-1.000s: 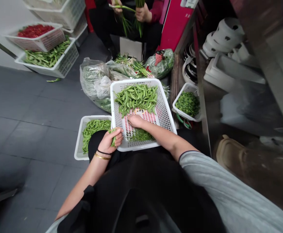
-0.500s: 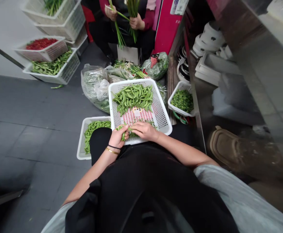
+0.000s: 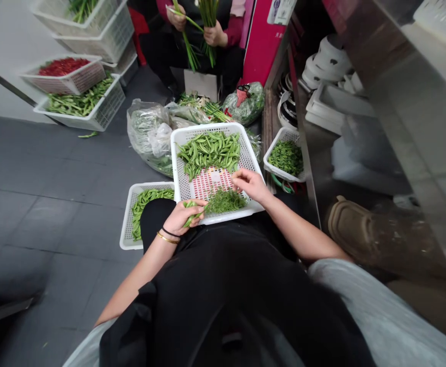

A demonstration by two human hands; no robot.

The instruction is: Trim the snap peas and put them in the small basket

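Green pod (image 3: 188, 221) is gripped between thumb and fingers of L hand (image 3: 180, 217) — long axis runs diagonally, lower left to upper right, tip toward pile of green trimmings (image 3: 226, 201) in white plastic basket (image 3: 178, 168), lower centre of frame. R hand (image 3: 248, 184) is held open, fingers spread, over basket's right side, well apart from pod — L hand is far nearer. Heap of pods (image 3: 208, 154) is kept further up in basket.
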